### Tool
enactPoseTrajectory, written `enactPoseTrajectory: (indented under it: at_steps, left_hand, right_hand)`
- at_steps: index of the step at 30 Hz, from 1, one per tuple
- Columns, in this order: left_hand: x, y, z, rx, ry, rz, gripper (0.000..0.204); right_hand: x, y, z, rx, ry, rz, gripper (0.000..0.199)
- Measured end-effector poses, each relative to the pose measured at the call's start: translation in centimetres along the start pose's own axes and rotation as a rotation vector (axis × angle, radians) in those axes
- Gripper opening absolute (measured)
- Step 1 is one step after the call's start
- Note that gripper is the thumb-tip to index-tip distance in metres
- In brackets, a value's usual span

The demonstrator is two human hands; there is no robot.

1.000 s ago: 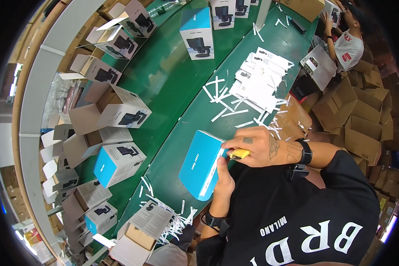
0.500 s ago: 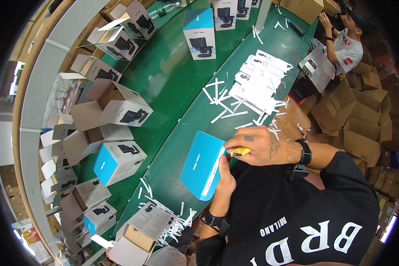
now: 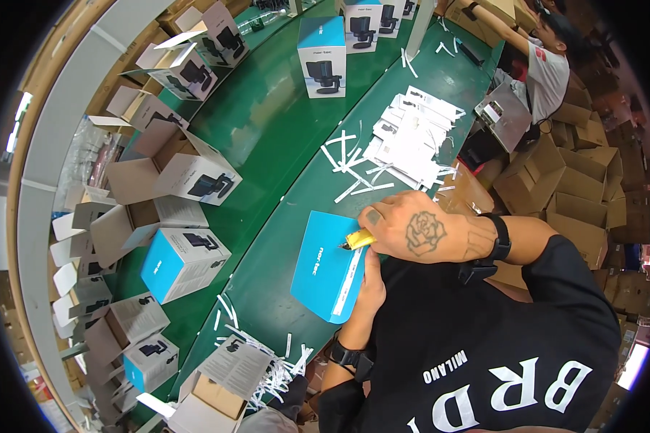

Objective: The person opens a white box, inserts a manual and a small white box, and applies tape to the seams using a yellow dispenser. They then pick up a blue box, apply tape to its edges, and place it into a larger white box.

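A blue carton panel [image 3: 318, 274] with a white strip along its right edge lies tilted in front of me. My left hand [image 3: 369, 290] grips it at the lower right edge, thumb on top and the other fingers hidden beneath. In my right hand [image 3: 425, 229] is a yellow utility knife [image 3: 360, 239], its dark tip over the blue face close to the upper end of the strip. Whether the tip touches the card I cannot tell. How deep the carton is stays hidden.
A stack of white printed cartons [image 3: 412, 137] lies beyond, with paper strips [image 3: 354, 169] around it. More strips gather beside an open box [image 3: 220, 386] at lower left. Several boxes line the green bench [image 3: 253, 144]. A co-worker [image 3: 545, 68] reaches toward a carton at the upper right.
My right hand has turned and brought the knife from the strip's edge leftward over the blue face. My left hand keeps its grip. The co-worker's arm now stretches out.
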State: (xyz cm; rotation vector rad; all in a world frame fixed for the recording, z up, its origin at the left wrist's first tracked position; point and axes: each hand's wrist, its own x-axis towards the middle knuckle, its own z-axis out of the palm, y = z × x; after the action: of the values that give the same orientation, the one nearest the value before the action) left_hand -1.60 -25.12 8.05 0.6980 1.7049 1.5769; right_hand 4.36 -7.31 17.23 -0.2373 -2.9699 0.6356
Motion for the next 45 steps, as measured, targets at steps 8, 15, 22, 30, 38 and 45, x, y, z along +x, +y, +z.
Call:
enactPoseTrajectory:
  at_steps: [8,15,22,30,38,45]
  left_hand:
    - [1.1,0.0,0.8,0.022,-0.010,0.046,0.033]
    - [1.8,1.8,1.9,-0.302,-0.025,-0.010,0.038]
    - [0.7,1.8,0.6,-0.265,-0.053,-0.175,0.041]
    - [-2.9,2.4,-0.8,-0.469,-0.037,-0.181,0.042]
    - [-9.1,0.9,-1.5,-0.317,0.350,-0.198,0.063]
    - [-11.2,2.0,-5.1,-0.068,0.700,0.064,0.079]
  right_hand:
    - [-1.4,1.0,-6.3,0.502,-0.160,0.050,0.012]
    - [-2.9,13.7,3.4,0.795,0.094,0.683,0.018]
    - [-0.2,9.4,3.0,0.823,0.004,0.033,0.085]
    - [0.9,6.2,3.7,0.670,-0.130,-0.604,0.067]
    - [-0.7,4.4,4.4,0.542,-0.044,-0.597,0.055]
    - [-1.9,3.8,6.0,0.548,0.064,-0.568,0.050]
